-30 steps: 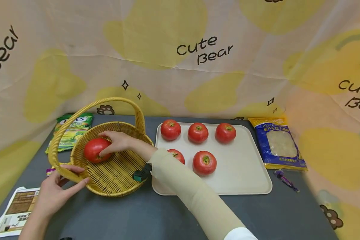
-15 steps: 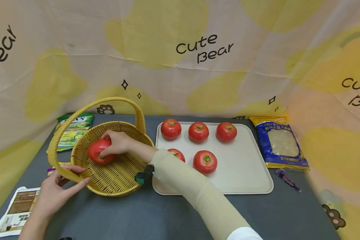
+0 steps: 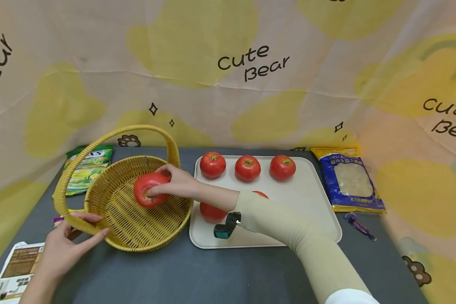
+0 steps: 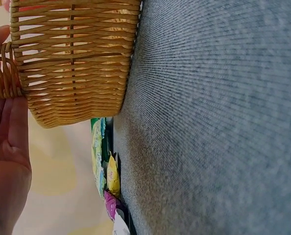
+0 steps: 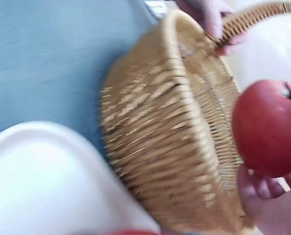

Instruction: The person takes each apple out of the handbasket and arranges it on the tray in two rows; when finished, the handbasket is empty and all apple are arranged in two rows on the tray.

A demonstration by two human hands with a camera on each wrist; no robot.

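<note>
My right hand (image 3: pixel 180 182) grips a red tomato (image 3: pixel 148 192) above the right part of the yellow wicker basket (image 3: pixel 137 242). In the right wrist view the tomato (image 5: pixel 268 129) sits between thumb and fingers, beside the basket's rim. With thumb and fingers, my left hand (image 3: pixel 66 242) holds the base of the basket's handle at the left; the left wrist view shows that hand (image 4: pixel 8 156) around the woven handle. Right of the basket lies a white tray (image 3: pixel 308 211) bearing several tomatoes, three of them in the back row (image 3: pixel 248 168). My right forearm partly covers two front ones.
Green snack bags (image 3: pixel 89 171) lie behind the basket at the left. A brown and white packet (image 3: pixel 17 270) is at the front left. Beyond the tray's right edge are a blue and yellow bag (image 3: pixel 349 179) and a small purple wrapped item (image 3: pixel 360 226). A printed cloth backs the table.
My right hand has lifted the tomato and moved it rightward from the basket's left side. My left hand keeps its hold on the handle.
</note>
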